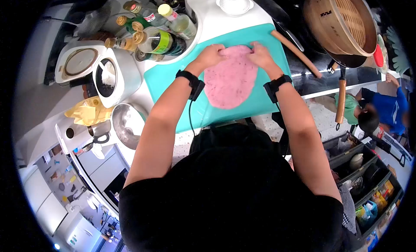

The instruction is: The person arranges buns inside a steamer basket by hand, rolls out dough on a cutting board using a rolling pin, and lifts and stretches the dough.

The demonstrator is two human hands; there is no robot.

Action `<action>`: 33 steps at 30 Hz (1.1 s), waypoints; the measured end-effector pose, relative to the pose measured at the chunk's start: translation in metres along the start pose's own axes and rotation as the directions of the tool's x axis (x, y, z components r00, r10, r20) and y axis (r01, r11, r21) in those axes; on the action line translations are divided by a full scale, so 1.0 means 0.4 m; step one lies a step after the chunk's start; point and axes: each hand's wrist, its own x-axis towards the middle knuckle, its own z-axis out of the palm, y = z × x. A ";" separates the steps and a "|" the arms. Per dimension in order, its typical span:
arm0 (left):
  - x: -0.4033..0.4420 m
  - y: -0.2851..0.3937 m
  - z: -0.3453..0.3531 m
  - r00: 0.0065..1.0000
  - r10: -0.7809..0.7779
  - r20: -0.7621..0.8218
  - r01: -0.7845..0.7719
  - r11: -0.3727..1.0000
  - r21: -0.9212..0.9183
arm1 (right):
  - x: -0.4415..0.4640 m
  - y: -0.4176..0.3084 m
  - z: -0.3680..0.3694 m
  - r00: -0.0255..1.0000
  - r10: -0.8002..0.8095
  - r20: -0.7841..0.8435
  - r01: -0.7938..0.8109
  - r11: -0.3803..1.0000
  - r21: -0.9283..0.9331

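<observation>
A flat oval sheet of pink dough [230,81], flecked with darker bits, lies on a teal mat [190,115]. At its far left edge my left hand [210,56] grips the dough, fingers closed over the rim. My right hand [261,58] pinches the far right edge in the same way. The far edge between both hands looks slightly bunched. Each wrist wears a black strap with a small box. A wooden rolling pin [297,54] rests slantwise right of my right hand, across the mat's corner and the dark stovetop.
Bottles [160,42] crowd a white tray at left, beside an open white container [115,76] and a metal bowl [128,124]. A bamboo steamer [338,22] stands at right over a pan with a wooden handle [341,100]. Two people are at far right, near a storage rack [368,178].
</observation>
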 end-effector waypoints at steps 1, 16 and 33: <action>-0.025 0.016 -0.016 1.000 0.010 0.014 -0.009 0.997 -0.082 | -0.002 -0.011 -0.009 1.000 -0.003 0.005 0.003 1.000 0.002; -0.433 0.230 -0.096 0.873 0.459 -0.166 -0.420 0.880 0.222 | -0.505 -0.154 -0.173 0.844 -0.529 -0.087 0.521 0.848 -0.100; -0.508 0.039 0.247 0.896 0.415 0.161 -0.441 0.877 0.192 | -0.108 0.441 -0.291 0.892 -0.075 -0.447 -0.255 0.732 -0.632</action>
